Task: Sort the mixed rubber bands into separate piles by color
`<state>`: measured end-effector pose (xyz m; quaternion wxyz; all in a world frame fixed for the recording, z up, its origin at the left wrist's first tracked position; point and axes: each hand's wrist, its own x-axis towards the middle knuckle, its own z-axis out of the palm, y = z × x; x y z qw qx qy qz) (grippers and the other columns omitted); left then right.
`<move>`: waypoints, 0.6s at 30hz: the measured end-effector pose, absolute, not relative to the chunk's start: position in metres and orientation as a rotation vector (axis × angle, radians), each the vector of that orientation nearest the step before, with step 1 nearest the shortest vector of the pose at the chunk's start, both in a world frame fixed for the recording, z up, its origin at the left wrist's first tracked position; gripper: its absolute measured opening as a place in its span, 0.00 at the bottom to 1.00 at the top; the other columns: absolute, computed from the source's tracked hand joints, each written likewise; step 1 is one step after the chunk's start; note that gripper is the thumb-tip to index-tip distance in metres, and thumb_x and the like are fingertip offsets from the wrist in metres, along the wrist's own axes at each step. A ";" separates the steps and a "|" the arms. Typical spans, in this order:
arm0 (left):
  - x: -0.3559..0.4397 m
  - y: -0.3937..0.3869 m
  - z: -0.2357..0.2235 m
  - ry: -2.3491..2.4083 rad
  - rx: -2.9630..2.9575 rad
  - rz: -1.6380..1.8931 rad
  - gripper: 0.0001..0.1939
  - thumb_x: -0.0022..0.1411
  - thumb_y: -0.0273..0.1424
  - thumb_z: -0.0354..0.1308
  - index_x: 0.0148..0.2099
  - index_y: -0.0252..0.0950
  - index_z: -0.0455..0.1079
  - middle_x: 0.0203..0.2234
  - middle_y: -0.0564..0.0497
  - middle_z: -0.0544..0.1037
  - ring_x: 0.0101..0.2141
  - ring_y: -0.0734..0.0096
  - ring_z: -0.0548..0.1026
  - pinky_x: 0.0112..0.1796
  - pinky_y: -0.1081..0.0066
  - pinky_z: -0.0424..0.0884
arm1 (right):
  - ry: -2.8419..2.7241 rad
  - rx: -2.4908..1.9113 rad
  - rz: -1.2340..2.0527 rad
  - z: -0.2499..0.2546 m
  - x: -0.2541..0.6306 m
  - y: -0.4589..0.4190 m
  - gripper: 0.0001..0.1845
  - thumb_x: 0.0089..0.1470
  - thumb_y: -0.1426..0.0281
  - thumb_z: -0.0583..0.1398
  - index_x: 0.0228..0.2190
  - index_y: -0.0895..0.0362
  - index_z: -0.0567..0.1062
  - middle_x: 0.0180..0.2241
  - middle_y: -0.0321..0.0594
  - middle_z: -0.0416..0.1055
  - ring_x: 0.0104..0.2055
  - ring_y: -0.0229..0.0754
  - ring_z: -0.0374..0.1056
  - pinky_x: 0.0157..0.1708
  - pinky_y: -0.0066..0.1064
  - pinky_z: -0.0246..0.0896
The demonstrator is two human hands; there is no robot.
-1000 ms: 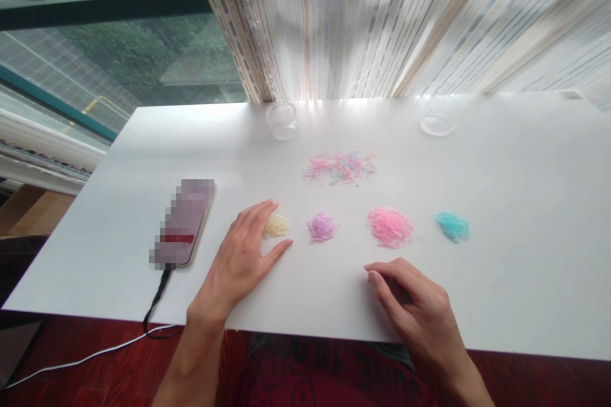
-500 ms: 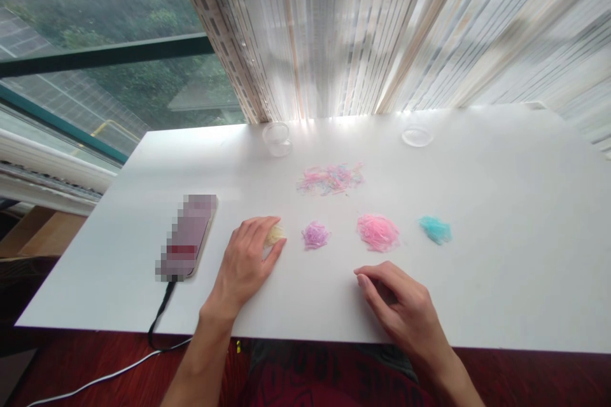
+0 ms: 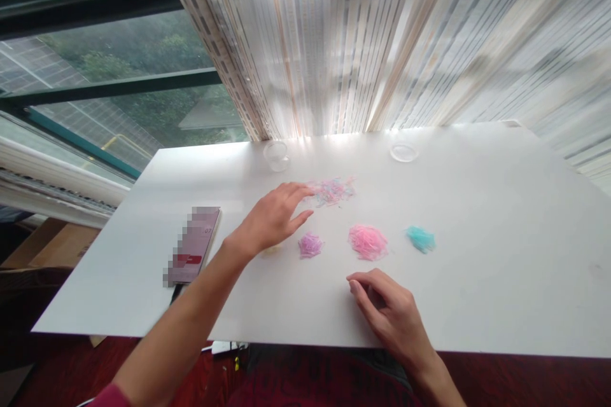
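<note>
My left hand (image 3: 274,219) reaches over the left end of a loose mixed pile of thin pastel strands (image 3: 334,192). Its thumb and fingers are apart, and nothing shows between them. Under the wrist, a small yellow pile (image 3: 272,250) is partly hidden. To its right, in a row, lie a purple pile (image 3: 311,245), a larger pink pile (image 3: 368,242) and a turquoise pile (image 3: 421,239) of similar strands. My right hand (image 3: 384,305) rests on the table below the pink pile, fingers curled and thumb against the index finger, with nothing visible in it.
The white table (image 3: 501,254) stands against a striped curtain (image 3: 324,44) and a window. A clear round container (image 3: 277,156) and a clear lid-like dish (image 3: 404,152) sit near the back edge. A phone (image 3: 198,248) with a cable lies at the left.
My left hand has left the yellow pile and moved up and right to the mixed pile, its fingers spreading. My right hand stays in place. The camera view has shifted slightly.
</note>
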<state>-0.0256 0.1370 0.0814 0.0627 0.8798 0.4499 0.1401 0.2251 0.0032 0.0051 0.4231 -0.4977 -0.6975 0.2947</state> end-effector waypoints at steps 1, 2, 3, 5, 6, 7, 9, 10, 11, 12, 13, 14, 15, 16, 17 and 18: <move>-0.017 0.151 0.082 1.332 2.665 0.310 0.16 0.74 0.32 0.56 0.61 0.38 0.70 0.58 0.43 0.77 0.57 0.55 0.75 0.57 0.56 0.73 | -1.738 -1.247 0.742 0.005 0.225 0.003 0.09 0.69 0.68 0.59 0.37 0.53 0.79 0.31 0.38 0.78 0.29 0.39 0.72 0.31 0.29 0.69; -0.008 0.164 0.082 1.318 2.674 0.199 0.16 0.74 0.32 0.55 0.61 0.39 0.70 0.57 0.43 0.77 0.57 0.55 0.75 0.57 0.56 0.73 | -1.732 -1.247 0.746 0.005 0.225 0.004 0.09 0.69 0.68 0.59 0.37 0.53 0.79 0.31 0.38 0.78 0.29 0.39 0.72 0.32 0.29 0.70; 0.000 0.177 0.081 1.291 2.679 0.140 0.17 0.74 0.33 0.55 0.62 0.40 0.70 0.58 0.44 0.77 0.58 0.55 0.74 0.57 0.57 0.73 | -1.729 -1.243 0.749 0.005 0.225 0.004 0.09 0.69 0.68 0.59 0.37 0.53 0.79 0.31 0.38 0.78 0.29 0.39 0.72 0.32 0.28 0.70; 0.014 0.197 0.077 1.251 2.688 0.058 0.23 0.71 0.36 0.61 0.65 0.40 0.68 0.61 0.43 0.76 0.59 0.52 0.73 0.57 0.56 0.73 | -1.726 -1.235 0.750 0.008 0.225 0.005 0.09 0.69 0.68 0.59 0.37 0.53 0.79 0.31 0.37 0.78 0.29 0.39 0.73 0.33 0.28 0.71; 0.020 0.204 0.075 1.245 2.691 0.021 0.25 0.69 0.36 0.63 0.65 0.39 0.68 0.62 0.41 0.75 0.60 0.49 0.72 0.56 0.55 0.73 | -1.726 -1.232 0.750 0.009 0.225 0.005 0.09 0.69 0.68 0.59 0.37 0.53 0.79 0.31 0.37 0.78 0.29 0.39 0.73 0.33 0.28 0.71; 0.025 0.210 0.073 1.234 2.695 -0.014 0.26 0.67 0.36 0.65 0.65 0.39 0.69 0.62 0.40 0.74 0.60 0.48 0.72 0.55 0.55 0.73 | -1.726 -1.230 0.749 0.010 0.225 0.006 0.09 0.69 0.68 0.59 0.36 0.53 0.79 0.30 0.37 0.78 0.29 0.39 0.73 0.33 0.28 0.71; 0.030 0.217 0.071 1.212 2.705 -0.060 0.21 0.69 0.34 0.63 0.62 0.40 0.72 0.61 0.41 0.76 0.58 0.49 0.74 0.53 0.57 0.74 | -1.721 -1.225 0.746 0.011 0.226 0.006 0.09 0.69 0.69 0.59 0.37 0.54 0.79 0.30 0.37 0.78 0.29 0.39 0.73 0.33 0.28 0.72; 0.032 0.219 0.070 1.203 2.710 -0.071 0.18 0.70 0.34 0.60 0.61 0.40 0.74 0.59 0.42 0.77 0.56 0.51 0.75 0.51 0.59 0.74 | -1.718 -1.222 0.748 0.012 0.226 0.006 0.09 0.69 0.69 0.59 0.37 0.54 0.79 0.30 0.37 0.78 0.30 0.39 0.73 0.33 0.28 0.72; 0.032 0.220 0.071 1.198 2.715 -0.074 0.16 0.71 0.33 0.58 0.59 0.40 0.75 0.57 0.43 0.78 0.55 0.53 0.76 0.49 0.61 0.75 | -1.717 -1.217 0.750 0.012 0.226 0.006 0.09 0.69 0.69 0.59 0.37 0.54 0.79 0.30 0.37 0.78 0.30 0.39 0.74 0.33 0.28 0.72; 0.032 0.220 0.071 1.197 2.718 -0.073 0.15 0.72 0.33 0.57 0.57 0.40 0.76 0.56 0.43 0.79 0.53 0.55 0.77 0.47 0.63 0.75 | -1.717 -1.212 0.751 0.012 0.226 0.006 0.09 0.69 0.70 0.59 0.37 0.54 0.79 0.30 0.37 0.78 0.30 0.39 0.74 0.33 0.28 0.72; 0.032 0.221 0.071 1.202 2.720 -0.067 0.14 0.73 0.32 0.56 0.56 0.40 0.77 0.54 0.44 0.80 0.51 0.56 0.78 0.45 0.65 0.74 | -1.718 -1.208 0.752 0.012 0.226 0.006 0.09 0.69 0.70 0.59 0.37 0.54 0.79 0.31 0.37 0.78 0.30 0.39 0.74 0.33 0.28 0.72; 0.031 0.221 0.072 1.210 2.720 -0.058 0.13 0.73 0.32 0.55 0.54 0.40 0.78 0.52 0.45 0.81 0.50 0.57 0.79 0.42 0.66 0.74 | -1.719 -1.205 0.751 0.012 0.226 0.006 0.09 0.69 0.70 0.59 0.37 0.54 0.79 0.31 0.38 0.79 0.31 0.39 0.75 0.34 0.28 0.72; 0.029 0.221 0.072 1.219 2.719 -0.048 0.13 0.73 0.31 0.55 0.52 0.40 0.78 0.50 0.45 0.82 0.48 0.58 0.80 0.41 0.67 0.74 | -1.721 -1.201 0.748 0.012 0.226 0.006 0.09 0.69 0.69 0.59 0.37 0.54 0.79 0.31 0.38 0.79 0.31 0.39 0.75 0.34 0.28 0.72; 0.028 0.222 0.072 1.231 2.718 -0.035 0.12 0.72 0.30 0.55 0.51 0.40 0.79 0.48 0.46 0.83 0.46 0.59 0.80 0.39 0.68 0.73 | -1.722 -1.199 0.744 0.012 0.226 0.006 0.09 0.69 0.69 0.59 0.37 0.54 0.79 0.31 0.38 0.79 0.31 0.40 0.75 0.34 0.29 0.72; 0.026 0.222 0.072 1.242 2.715 -0.020 0.12 0.72 0.29 0.54 0.50 0.40 0.79 0.47 0.47 0.83 0.45 0.59 0.81 0.39 0.68 0.72 | -1.722 -1.198 0.741 0.012 0.226 0.006 0.09 0.69 0.69 0.59 0.37 0.54 0.79 0.31 0.38 0.79 0.31 0.40 0.75 0.34 0.29 0.72; 0.025 0.223 0.072 1.251 2.713 -0.003 0.12 0.71 0.29 0.55 0.49 0.40 0.80 0.46 0.47 0.84 0.44 0.60 0.81 0.38 0.69 0.72 | -1.722 -1.200 0.741 0.013 0.226 0.006 0.10 0.70 0.69 0.59 0.36 0.54 0.79 0.31 0.38 0.79 0.30 0.40 0.75 0.34 0.29 0.73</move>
